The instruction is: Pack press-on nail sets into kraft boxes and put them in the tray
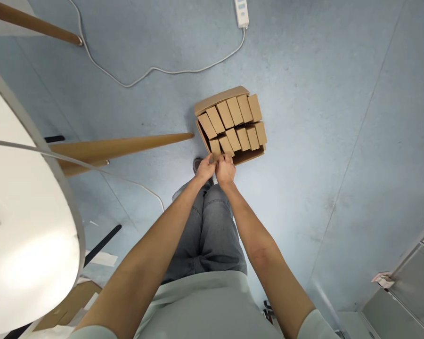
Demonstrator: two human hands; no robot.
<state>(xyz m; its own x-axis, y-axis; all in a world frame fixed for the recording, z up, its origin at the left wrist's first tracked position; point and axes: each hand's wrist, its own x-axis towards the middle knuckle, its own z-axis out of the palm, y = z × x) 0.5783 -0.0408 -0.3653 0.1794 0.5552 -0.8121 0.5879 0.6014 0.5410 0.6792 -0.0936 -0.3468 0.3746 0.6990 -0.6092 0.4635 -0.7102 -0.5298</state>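
Observation:
On the floor stands an open cardboard carton (221, 97) packed with small brown cardboard boxes (225, 114) in two rows, set upright and slightly tilted. My left hand (205, 168) is closed at the carton's near left corner, fingertips by the leftmost small box (215, 148) of the near row. Right beside it, my right hand (225, 170) has its fingers curled down against the near end of the neighbouring small box (226, 146). The hands almost touch and cover part of the carton's near rim. What the fingertips pinch is hidden.
A white round table (31, 245) with wooden legs (127, 147) is close on my left. A white cable (176, 72) runs across the floor to a power strip (242, 14) beyond the carton. A grey cabinet (403, 292) stands at the lower right.

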